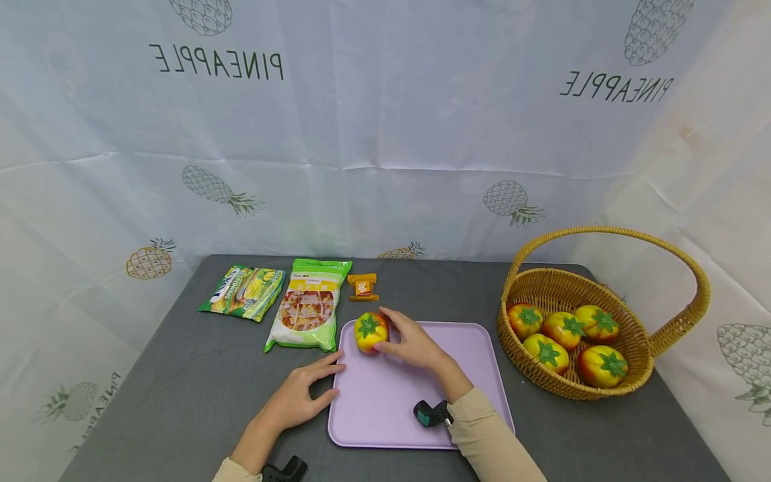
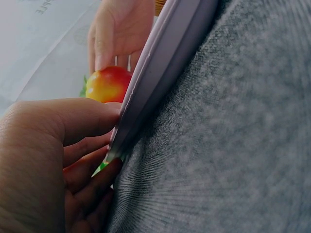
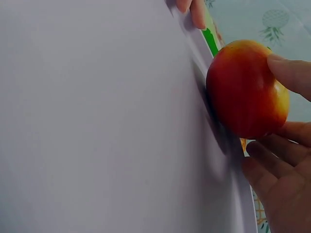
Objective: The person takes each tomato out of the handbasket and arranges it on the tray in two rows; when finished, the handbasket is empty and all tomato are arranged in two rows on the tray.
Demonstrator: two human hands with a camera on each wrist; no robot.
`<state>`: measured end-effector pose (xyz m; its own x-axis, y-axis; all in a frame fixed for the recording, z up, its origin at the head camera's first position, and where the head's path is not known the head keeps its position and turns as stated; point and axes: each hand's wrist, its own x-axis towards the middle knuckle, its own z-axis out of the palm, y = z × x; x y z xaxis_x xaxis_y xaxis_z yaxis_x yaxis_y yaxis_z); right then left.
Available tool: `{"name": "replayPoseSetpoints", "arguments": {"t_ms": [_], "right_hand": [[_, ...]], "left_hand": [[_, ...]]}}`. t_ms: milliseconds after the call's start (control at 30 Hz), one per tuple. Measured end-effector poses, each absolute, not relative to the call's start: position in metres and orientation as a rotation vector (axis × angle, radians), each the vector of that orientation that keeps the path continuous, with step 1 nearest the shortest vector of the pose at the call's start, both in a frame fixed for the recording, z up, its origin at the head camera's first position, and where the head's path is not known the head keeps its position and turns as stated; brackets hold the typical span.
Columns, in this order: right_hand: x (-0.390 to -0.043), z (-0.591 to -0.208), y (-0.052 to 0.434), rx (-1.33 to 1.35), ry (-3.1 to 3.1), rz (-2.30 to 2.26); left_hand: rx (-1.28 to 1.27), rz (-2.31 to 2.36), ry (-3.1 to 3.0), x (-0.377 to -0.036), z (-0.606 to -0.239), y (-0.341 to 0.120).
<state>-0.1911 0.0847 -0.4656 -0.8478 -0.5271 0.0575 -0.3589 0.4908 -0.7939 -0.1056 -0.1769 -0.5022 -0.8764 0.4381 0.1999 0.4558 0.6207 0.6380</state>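
A yellow-and-red persimmon with a green leafy top sits at the upper left corner of a lilac tray. My right hand holds it from the right, thumb on its near side and fingers round the far side. In the right wrist view the persimmon shows its red flank, close against the tray's rim. My left hand rests at the tray's left edge, fingers spread. The left wrist view has the left thumb touching the rim, the other fingers lower along that side.
At the right stands a wicker basket with a tall handle, holding several similar persimmons. Behind the tray lie a green-and-white food bag, a green-yellow packet and a small orange-brown packet. A pineapple-print curtain hangs behind the grey table.
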Motion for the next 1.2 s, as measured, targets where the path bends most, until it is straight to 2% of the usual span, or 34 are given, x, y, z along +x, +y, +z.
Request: {"name": "replayPoseSetpoints", "arguments": {"t_ms": [733, 1200], "right_hand": [[-0.186, -0.460, 0.098, -0.775, 2.513, -1.279], [-0.175, -0.431, 0.152, -0.828, 2.617, -1.351]], "left_hand": [[-0.769, -1.116, -2.812, -0.105, -0.502, -0.177], [-0.762, -1.119, -2.822, -0.105, -0.501, -0.177]]}}
